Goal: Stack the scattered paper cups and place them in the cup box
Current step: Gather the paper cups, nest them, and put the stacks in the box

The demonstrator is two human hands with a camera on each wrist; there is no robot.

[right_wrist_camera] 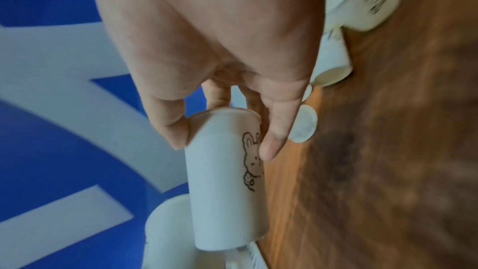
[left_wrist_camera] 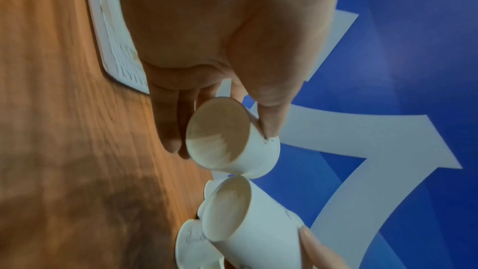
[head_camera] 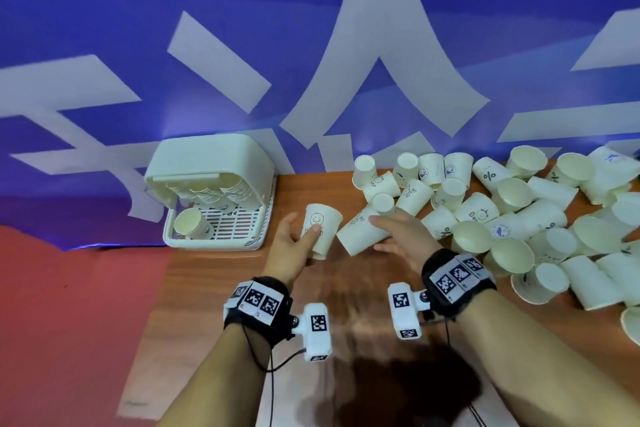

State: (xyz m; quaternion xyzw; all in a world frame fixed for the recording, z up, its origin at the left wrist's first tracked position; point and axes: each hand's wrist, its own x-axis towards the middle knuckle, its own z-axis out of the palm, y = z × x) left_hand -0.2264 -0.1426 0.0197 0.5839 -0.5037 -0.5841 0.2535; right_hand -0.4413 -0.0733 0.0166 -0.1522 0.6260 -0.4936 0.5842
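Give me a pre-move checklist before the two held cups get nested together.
1. Left hand grips smiley cup: ok.
2. Right hand grips bunny cup: ok.
3. Cups face the same way for nesting: cannot tell; the views disagree.
4. Cups lined up on one axis: not ok, they sit at an angle, side by side.
5. Cup box open, with room on its tray: ok.
6. More cups in reach in the pile: ok.
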